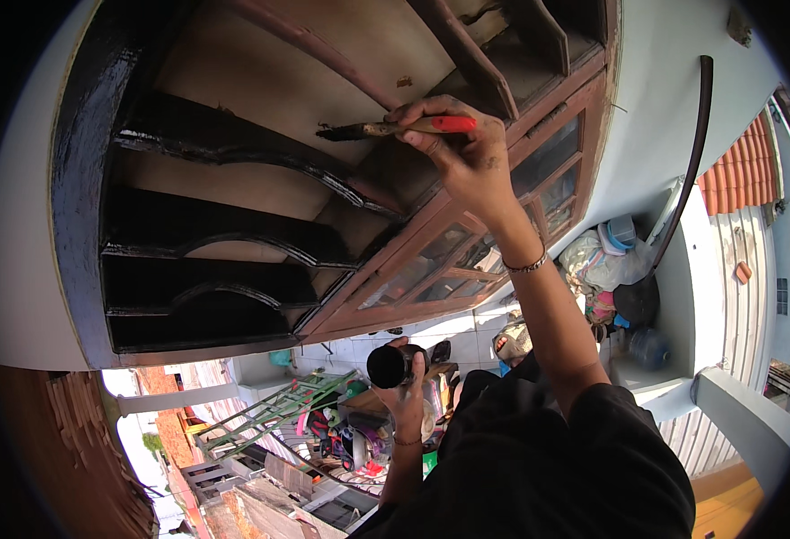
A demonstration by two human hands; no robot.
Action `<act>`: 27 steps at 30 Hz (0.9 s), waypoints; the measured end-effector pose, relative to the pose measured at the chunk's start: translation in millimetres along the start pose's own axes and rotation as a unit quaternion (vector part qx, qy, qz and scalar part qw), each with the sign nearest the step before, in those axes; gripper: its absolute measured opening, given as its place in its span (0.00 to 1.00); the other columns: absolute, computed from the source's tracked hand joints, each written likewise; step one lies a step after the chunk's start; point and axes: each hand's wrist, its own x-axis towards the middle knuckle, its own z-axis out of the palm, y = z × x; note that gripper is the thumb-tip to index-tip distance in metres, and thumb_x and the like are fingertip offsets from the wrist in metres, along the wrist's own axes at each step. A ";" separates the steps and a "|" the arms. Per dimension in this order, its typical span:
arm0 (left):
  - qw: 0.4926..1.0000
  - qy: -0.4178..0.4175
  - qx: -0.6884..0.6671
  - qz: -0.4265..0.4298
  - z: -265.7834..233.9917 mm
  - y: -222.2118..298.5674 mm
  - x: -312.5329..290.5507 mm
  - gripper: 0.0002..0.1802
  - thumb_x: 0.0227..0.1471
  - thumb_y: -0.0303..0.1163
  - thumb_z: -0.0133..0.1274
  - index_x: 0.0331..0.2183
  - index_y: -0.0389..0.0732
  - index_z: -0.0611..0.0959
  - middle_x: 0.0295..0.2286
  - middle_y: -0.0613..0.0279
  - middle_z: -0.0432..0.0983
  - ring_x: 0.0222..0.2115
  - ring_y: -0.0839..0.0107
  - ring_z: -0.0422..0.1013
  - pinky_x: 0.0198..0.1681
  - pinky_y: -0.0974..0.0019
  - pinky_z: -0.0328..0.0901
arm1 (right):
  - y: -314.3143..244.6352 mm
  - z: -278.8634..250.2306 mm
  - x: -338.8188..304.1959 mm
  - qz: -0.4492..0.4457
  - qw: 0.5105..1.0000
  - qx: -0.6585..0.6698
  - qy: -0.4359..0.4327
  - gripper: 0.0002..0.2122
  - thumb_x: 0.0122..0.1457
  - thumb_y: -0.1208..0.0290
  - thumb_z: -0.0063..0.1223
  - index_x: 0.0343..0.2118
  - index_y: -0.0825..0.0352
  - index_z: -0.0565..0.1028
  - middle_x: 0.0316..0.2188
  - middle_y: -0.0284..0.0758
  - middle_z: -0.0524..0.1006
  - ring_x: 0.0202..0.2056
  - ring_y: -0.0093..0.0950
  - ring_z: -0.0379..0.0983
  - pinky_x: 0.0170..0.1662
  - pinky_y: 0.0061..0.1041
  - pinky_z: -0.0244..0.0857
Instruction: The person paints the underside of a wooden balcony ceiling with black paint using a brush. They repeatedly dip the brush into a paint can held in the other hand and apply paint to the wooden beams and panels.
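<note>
My right hand is raised and closed around a paintbrush with a red-ended handle. Its dark, paint-loaded bristles point left, in front of the shelves of a wooden cabinet. Whether the bristles touch the wood I cannot tell. Lower down, my left hand grips a round can, dark inside, held beside my body. Glossy black paint covers the shelf boards with curved edges on the left. The boards further right are dull reddish brown, as is the frame of the glass doors.
A green metal ladder leans near piled household goods at lower left. Bags and a blue-lidded container sit by the wall at right, near a water jug. A dark pipe runs along that wall. White tiles show below.
</note>
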 end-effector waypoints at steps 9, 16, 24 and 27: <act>1.000 0.001 0.008 0.010 -1.1 3.1 -1.0 0.18 0.54 0.23 0.64 0.47 0.34 0.80 0.39 0.65 0.77 0.38 0.78 0.71 0.45 0.72 0.66 | -5.0 -13.0 -10.7 0.041 0.997 -0.058 -0.031 0.06 0.56 0.82 0.64 0.35 0.72 0.79 0.34 0.33 0.83 0.36 0.24 0.79 0.43 0.23 0.71; 1.000 -0.004 -0.021 0.007 -0.3 2.5 0.1 0.17 0.55 0.22 0.63 0.47 0.34 0.79 0.40 0.64 0.77 0.38 0.77 0.72 0.46 0.71 0.66 | -8.9 -1.5 -22.3 0.039 0.991 -0.109 -0.070 0.05 0.57 0.81 0.64 0.36 0.73 0.80 0.36 0.34 0.83 0.37 0.23 0.78 0.43 0.23 0.71; 1.000 -0.005 -0.002 -0.010 -4.7 -3.1 -0.6 0.17 0.53 0.22 0.63 0.46 0.34 0.80 0.42 0.62 0.78 0.39 0.75 0.72 0.47 0.70 0.66 | -5.3 7.3 -24.7 0.086 0.995 -0.051 0.026 0.08 0.57 0.81 0.64 0.39 0.72 0.79 0.34 0.34 0.83 0.35 0.22 0.78 0.41 0.23 0.72; 1.000 0.005 0.008 0.015 -6.8 -1.1 1.1 0.17 0.53 0.21 0.63 0.46 0.33 0.80 0.42 0.62 0.78 0.39 0.75 0.72 0.47 0.70 0.67 | -16.8 -5.0 -39.0 0.088 0.988 -0.122 -0.043 0.06 0.59 0.82 0.62 0.39 0.73 0.79 0.38 0.32 0.83 0.37 0.21 0.78 0.40 0.22 0.72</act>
